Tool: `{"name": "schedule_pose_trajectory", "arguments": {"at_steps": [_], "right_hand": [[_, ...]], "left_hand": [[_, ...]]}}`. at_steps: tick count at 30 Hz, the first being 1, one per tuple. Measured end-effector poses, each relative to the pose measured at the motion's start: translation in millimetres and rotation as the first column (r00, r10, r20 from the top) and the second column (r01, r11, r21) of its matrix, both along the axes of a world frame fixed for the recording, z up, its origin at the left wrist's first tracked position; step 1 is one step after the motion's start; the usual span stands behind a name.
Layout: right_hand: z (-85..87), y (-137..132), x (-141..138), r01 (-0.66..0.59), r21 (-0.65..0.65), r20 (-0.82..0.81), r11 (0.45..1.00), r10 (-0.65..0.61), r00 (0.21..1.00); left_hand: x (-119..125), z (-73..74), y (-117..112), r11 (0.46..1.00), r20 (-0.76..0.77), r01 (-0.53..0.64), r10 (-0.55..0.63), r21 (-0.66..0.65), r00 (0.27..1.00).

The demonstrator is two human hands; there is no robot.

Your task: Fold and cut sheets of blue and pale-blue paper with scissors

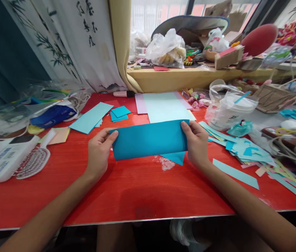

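Observation:
A long blue strip of paper (150,140) is stretched between my two hands, raised over the red table. My left hand (99,150) pinches its left end with the thumb on top. At the opposite end, my right hand (197,142) grips the upper corner between thumb and fingers. Partly hidden beneath the strip lies another piece of blue paper (175,158), beside a crumpled bit of clear plastic (165,163). Behind the strip rest pale sheets of paper (166,106), small blue squares (120,112) and a stack of light blue strips (92,117).
Paper scraps (250,150) and a pale strip (235,173) lie to the right, near a white bucket (231,108). At left are a hairbrush (35,162) and a white box (6,159). A marker (123,93) lies at the back. The red table's front edge (148,221) runs below.

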State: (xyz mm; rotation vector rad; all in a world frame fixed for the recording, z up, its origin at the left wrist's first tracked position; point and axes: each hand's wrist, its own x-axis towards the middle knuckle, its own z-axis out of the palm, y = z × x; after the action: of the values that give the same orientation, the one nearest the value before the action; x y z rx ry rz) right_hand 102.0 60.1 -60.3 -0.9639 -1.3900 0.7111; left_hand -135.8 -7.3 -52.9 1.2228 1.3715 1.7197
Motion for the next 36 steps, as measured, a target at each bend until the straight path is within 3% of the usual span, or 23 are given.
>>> {"name": "schedule_pose_trajectory", "arguments": {"at_steps": [36], "right_hand": [[-1.8, -1.0, -1.2, 0.022, 0.043, 0.004, 0.999, -0.022, 1.000]], "left_hand": [[1.2, 4.0, -2.5, 0.999, -0.023, -0.037, 0.036, -0.003, 0.999]]}}
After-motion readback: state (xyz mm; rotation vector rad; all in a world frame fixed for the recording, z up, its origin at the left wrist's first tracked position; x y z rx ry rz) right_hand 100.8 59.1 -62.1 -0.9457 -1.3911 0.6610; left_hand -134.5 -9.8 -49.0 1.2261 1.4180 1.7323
